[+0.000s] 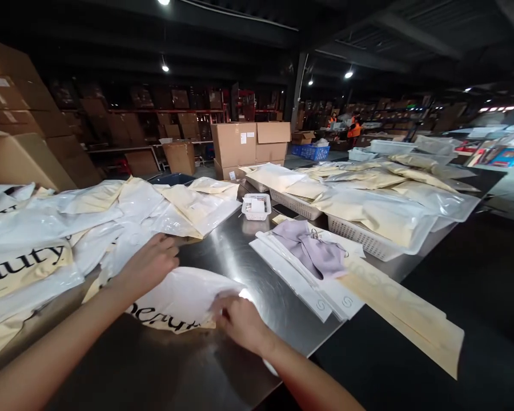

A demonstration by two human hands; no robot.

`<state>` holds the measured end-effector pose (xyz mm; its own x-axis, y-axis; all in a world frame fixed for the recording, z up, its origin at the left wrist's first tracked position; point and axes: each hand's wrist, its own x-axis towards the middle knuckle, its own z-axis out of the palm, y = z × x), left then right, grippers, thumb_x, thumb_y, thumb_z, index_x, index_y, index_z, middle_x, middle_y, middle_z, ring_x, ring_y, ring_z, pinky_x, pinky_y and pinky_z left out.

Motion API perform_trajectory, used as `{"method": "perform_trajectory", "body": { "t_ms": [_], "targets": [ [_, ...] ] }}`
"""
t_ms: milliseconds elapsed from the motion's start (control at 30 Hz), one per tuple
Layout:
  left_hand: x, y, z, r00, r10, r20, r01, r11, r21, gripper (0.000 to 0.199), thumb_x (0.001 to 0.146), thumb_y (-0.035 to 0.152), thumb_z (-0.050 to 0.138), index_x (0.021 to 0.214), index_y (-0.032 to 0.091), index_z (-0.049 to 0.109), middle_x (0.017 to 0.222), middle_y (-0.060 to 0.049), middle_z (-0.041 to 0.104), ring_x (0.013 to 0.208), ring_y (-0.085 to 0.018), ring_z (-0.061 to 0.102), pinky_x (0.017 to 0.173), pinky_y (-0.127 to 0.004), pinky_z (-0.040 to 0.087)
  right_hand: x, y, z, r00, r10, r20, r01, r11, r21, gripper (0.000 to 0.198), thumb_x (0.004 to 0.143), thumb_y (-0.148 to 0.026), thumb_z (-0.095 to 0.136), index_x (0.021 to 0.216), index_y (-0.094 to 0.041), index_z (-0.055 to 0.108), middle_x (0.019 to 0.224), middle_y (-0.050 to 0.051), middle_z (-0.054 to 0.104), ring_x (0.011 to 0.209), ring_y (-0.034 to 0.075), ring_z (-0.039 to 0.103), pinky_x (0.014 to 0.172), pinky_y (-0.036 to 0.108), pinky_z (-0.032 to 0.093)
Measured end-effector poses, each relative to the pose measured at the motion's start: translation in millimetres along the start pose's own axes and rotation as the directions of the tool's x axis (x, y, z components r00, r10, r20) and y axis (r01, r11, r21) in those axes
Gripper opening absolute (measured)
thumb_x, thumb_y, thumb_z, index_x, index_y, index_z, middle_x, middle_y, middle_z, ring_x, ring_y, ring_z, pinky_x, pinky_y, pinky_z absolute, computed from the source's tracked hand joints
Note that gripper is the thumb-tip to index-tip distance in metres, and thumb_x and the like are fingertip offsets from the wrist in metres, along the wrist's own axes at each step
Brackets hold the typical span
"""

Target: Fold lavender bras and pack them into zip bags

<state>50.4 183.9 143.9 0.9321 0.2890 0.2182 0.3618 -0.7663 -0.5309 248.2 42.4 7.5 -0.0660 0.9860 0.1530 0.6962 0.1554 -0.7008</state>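
Observation:
A white and cream plastic packaging bag (pixel 184 297) with black lettering lies before me, partly lifted off the metal table (pixel 223 365). My right hand (pixel 242 322) pinches its right end, the fingertips a little blurred. Over the bag's upper left edge, my left hand (pixel 152 262) is closed with its fingers curled; whatever is in them, if anything, is hidden. Beyond that hand spreads a heap of filled packaging bags (pixel 132 211), some printed with the same kind of lettering.
At right lie flat white printed bags (pixel 291 274), a lilac cloth piece (pixel 310 245) and a cream bag (pixel 411 314) overhanging the table edge. Perforated white baskets (pixel 364 237) hold more bags behind. A small white basket (pixel 257 206) stands mid-table. Cardboard boxes (pixel 235 142) rise beyond.

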Motion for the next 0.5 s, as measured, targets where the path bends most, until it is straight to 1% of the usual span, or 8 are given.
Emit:
{"method": "perform_trajectory", "body": {
  "t_ms": [33,100,200,233,267,333,400,500],
  "targets": [
    [14.0,5.8,-1.1,0.999,0.036,-0.037,-0.035,0.999,0.029,0.029,0.076,-0.005,0.054,0.063,0.016,0.067,0.073,-0.006,0.062,0.088,-0.027,0.056,0.090,-0.041,0.039,-5.4,-0.3,6.2,1.000,0.006,-0.004,-0.006,1.000,-0.006,0.023,0.082,-0.023,0.067,0.105,-0.022,0.067,0.102,0.004,0.068,0.088,0.022,0.067,0.083,0.035,0.054],
    [36.3,16.0,2.7,0.986,0.072,-0.149,-0.066,0.997,0.047,0.025,0.077,-0.003,0.058,0.063,0.016,0.067,0.074,-0.006,0.061,0.088,-0.025,0.054,0.096,-0.042,0.039,-17.6,0.8,17.4,0.983,-0.013,-0.181,0.002,0.998,-0.057,0.030,0.078,-0.023,0.071,0.107,-0.021,0.064,0.103,0.006,0.065,0.091,0.023,0.065,0.081,0.036,0.053],
    [55.4,25.6,20.0,0.956,0.104,-0.276,-0.104,0.995,0.014,0.024,0.077,-0.001,0.062,0.061,0.016,0.064,0.075,-0.005,0.059,0.091,-0.023,0.054,0.105,-0.041,0.037,-35.0,6.7,18.1,0.814,-0.081,-0.575,-0.053,0.976,-0.213,0.040,0.084,-0.026,0.065,0.122,-0.018,0.056,0.112,0.014,0.061,0.101,0.028,0.059,0.086,0.044,0.050],
    [59.1,27.3,26.9,0.947,0.115,-0.301,-0.122,0.993,-0.003,0.024,0.077,-0.001,0.063,0.060,0.016,0.063,0.076,-0.004,0.060,0.092,-0.023,0.054,0.105,-0.040,0.037,-39.6,9.2,12.8,0.776,-0.076,-0.627,-0.105,0.963,-0.247,0.041,0.086,-0.027,0.062,0.125,-0.018,0.056,0.113,0.016,0.061,0.102,0.030,0.059,0.086,0.046,0.048],
    [62.1,28.7,33.4,0.939,0.127,-0.320,-0.141,0.990,-0.019,0.026,0.078,-0.001,0.062,0.059,0.016,0.062,0.078,-0.004,0.061,0.094,-0.022,0.055,0.105,-0.040,0.037,-43.4,11.5,5.7,0.776,-0.032,-0.630,-0.161,0.955,-0.247,0.041,0.087,-0.027,0.060,0.126,-0.018,0.056,0.112,0.016,0.063,0.100,0.031,0.059,0.085,0.047,0.047],
    [68.0,31.8,43.3,0.934,0.138,-0.330,-0.159,0.987,-0.037,0.029,0.081,-0.002,0.057,0.060,0.017,0.061,0.086,-0.005,0.065,0.100,-0.023,0.056,0.103,-0.041,0.038,-48.9,14.4,-9.3,0.864,0.148,-0.481,-0.240,0.961,-0.136,0.034,0.088,-0.027,0.058,0.121,-0.020,0.061,0.102,0.013,0.068,0.091,0.029,0.062,0.078,0.041,0.047],
    [74.1,38.9,47.3,0.946,0.067,-0.318,-0.088,0.995,-0.052,0.030,0.084,-0.004,0.049,0.073,0.017,0.067,0.104,-0.008,0.068,0.108,-0.025,0.055,0.100,-0.042,0.040,-52.3,15.0,-16.6,0.933,0.309,-0.184,-0.300,0.951,0.076,0.023,0.091,-0.033,0.053,0.104,-0.021,0.068,0.079,0.006,0.068,0.071,0.022,0.063,0.064,0.031,0.043],
    [76.3,62.7,42.3,0.941,-0.230,-0.247,0.197,0.968,-0.154,0.038,0.089,0.002,0.043,0.118,0.015,0.064,0.125,-0.015,0.061,0.112,-0.030,0.056,0.093,-0.045,0.042,-55.0,14.4,-3.0,0.911,0.373,0.178,-0.412,0.854,0.317,0.037,0.089,-0.050,0.053,0.078,-0.019,0.069,0.060,0.001,0.058,0.052,0.014,0.051,0.050,0.025,0.032]
  ]
}}
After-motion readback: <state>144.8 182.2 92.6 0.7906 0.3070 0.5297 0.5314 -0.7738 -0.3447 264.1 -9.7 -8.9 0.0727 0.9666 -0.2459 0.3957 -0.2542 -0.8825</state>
